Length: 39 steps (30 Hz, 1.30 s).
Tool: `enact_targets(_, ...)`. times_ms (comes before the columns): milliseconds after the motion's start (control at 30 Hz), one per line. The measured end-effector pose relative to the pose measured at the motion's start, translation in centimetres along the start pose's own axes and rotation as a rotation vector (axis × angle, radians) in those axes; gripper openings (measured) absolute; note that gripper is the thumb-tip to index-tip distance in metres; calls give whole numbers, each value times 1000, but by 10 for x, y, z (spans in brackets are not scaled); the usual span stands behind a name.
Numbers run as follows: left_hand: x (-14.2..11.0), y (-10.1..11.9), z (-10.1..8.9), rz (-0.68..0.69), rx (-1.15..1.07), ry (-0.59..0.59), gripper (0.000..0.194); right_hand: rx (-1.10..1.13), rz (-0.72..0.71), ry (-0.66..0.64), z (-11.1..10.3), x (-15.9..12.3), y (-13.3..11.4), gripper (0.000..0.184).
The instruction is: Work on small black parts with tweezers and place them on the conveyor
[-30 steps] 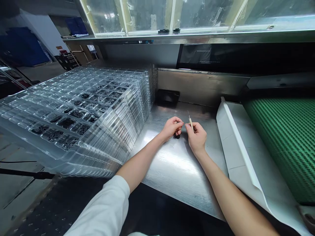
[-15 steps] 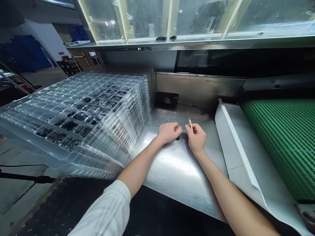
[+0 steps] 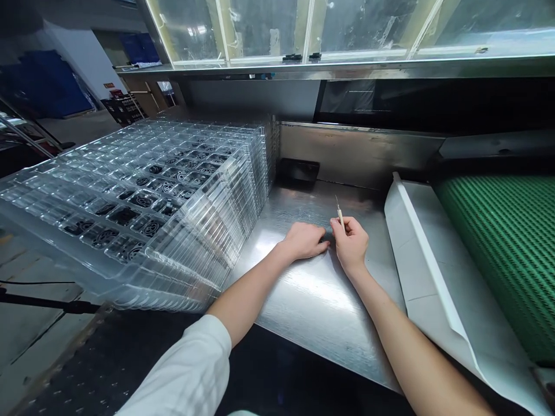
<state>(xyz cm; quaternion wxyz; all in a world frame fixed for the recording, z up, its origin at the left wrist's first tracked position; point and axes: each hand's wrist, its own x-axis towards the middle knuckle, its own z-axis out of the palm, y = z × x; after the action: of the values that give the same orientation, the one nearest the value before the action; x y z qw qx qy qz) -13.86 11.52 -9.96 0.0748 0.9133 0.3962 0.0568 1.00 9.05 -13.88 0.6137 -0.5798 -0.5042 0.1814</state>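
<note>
My left hand (image 3: 306, 240) lies palm down on the steel table (image 3: 312, 300), fingers flat and pointing right toward my other hand. Whatever is under it is hidden. My right hand (image 3: 352, 242) is closed in a pinch on a thin pick tool (image 3: 340, 216) with a pale handle and a needle tip that points up and away. The two hands almost touch. To the left stands a tilted stack of clear plastic trays (image 3: 208, 190). Several pockets of the top tray hold small black round parts (image 3: 143, 200).
A white sheet guard (image 3: 416, 260) rises along the table's right side, with a green conveyor belt (image 3: 498, 248) beyond it. A small black box (image 3: 298, 171) sits at the back wall. Glass panels run overhead. The table's near edge drops to a dark surface.
My left hand, which pinched a small black part a second ago, has lowered and flattened onto the table, and the part is no longer visible. The right hand has kept the tool in place.
</note>
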Motion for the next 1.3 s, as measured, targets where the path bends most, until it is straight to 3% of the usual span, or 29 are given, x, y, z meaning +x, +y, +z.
enact_targets(867, -2, -3, -3, -58, -46, -1, 31, 5, 10, -34, 0, -1, 0, 32)
enact_targets(1100, 0, -7, -4, -183, -329, 61, 28, 1, 14, -38, 1, 0, -1, 32)
enact_targets(1300, 9, -12, 0, -227, -923, 254, 36, 22, 10, -106, 1, 1, -1, 38)
